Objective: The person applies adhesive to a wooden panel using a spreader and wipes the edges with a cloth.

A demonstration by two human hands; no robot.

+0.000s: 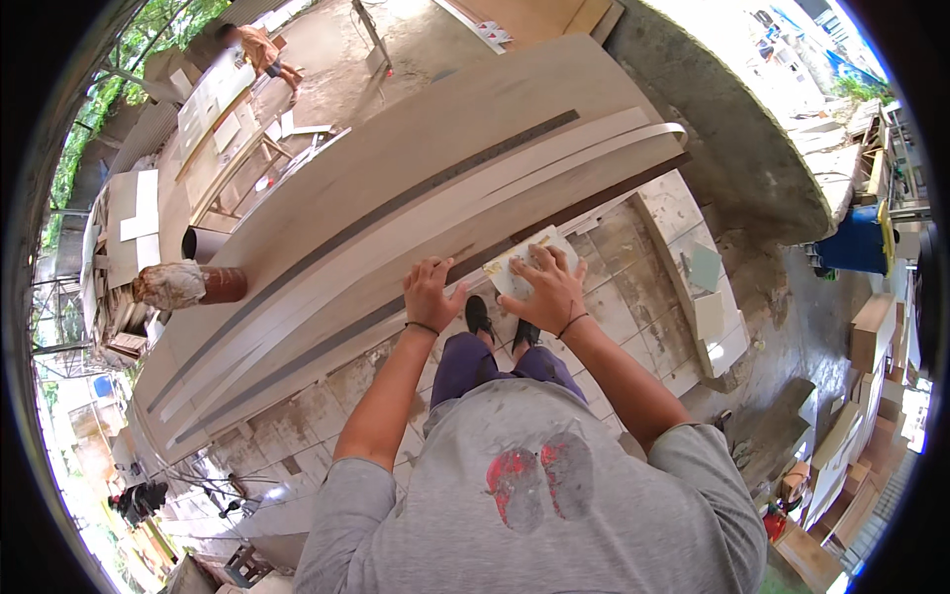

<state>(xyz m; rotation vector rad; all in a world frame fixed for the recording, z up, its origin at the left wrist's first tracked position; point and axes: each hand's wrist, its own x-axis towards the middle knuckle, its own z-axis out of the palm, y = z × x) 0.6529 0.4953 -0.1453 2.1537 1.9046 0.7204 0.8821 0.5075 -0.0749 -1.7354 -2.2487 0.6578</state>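
A long brown board (396, 148) lies slantwise before me, with dark grey strips (465, 168) and pale strips (445, 213) running along it. My left hand (432, 294) is at its near edge, fingers spread beside the dark edge strip (381, 312), holding nothing. To its right, my right hand (550, 284) grips a flat off-white piece (534, 247) with yellowish stains. Its fingers bend over the top of the piece and the thumb lies at the near corner. The underside of this piece is hidden. A reddish-brown cylinder (224, 285) topped with crumpled plastic stands on the board's left part.
My feet (479, 315) stand on pale tiles close to the board. On the right is a low ledge (693, 277) bearing a grey-green square (706, 268). A person (259, 49) is beside a far worktable (213, 114). A blue bin (853, 241) and stacked boards (841, 445) line the right.
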